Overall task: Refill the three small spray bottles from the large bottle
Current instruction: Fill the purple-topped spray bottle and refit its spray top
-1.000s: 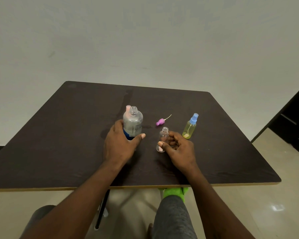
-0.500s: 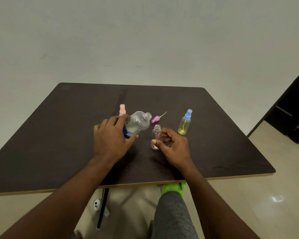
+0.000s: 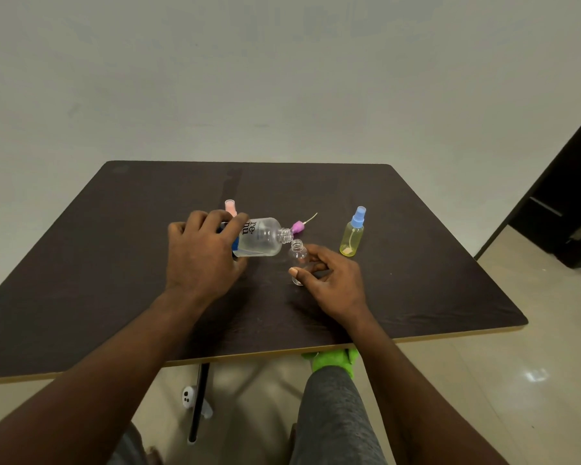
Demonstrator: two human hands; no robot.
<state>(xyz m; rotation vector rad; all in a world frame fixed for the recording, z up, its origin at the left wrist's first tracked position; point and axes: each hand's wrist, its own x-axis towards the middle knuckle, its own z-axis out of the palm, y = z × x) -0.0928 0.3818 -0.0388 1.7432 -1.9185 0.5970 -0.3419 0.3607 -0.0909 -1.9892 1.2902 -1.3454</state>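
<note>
My left hand (image 3: pixel 203 253) grips the large clear bottle (image 3: pixel 264 237) by its base and holds it tipped almost on its side, its open mouth pointing right, just above the neck of a small clear bottle (image 3: pixel 298 260). That small uncapped bottle stands upright on the dark table (image 3: pixel 114 263), held between the thumb and fingers of my right hand (image 3: pixel 329 280). A purple spray cap with its tube (image 3: pixel 299 225) lies behind the two mouths. A yellow spray bottle with a blue cap (image 3: pixel 353 233) stands to the right. The pink cap of a third bottle (image 3: pixel 230 207) shows behind my left hand.
The table's front edge (image 3: pixel 282 350) runs just above my knee (image 3: pixel 332 397). A black table leg (image 3: pixel 198 404) goes down to the tiled floor, with a small white object (image 3: pixel 188 396) beside it. A dark door frame (image 3: pixel 564 209) stands at the right.
My left hand has lifted the large bottle from upright and tipped it to the right until its mouth is over the small clear bottle. My right hand has kept hold of the small bottle.
</note>
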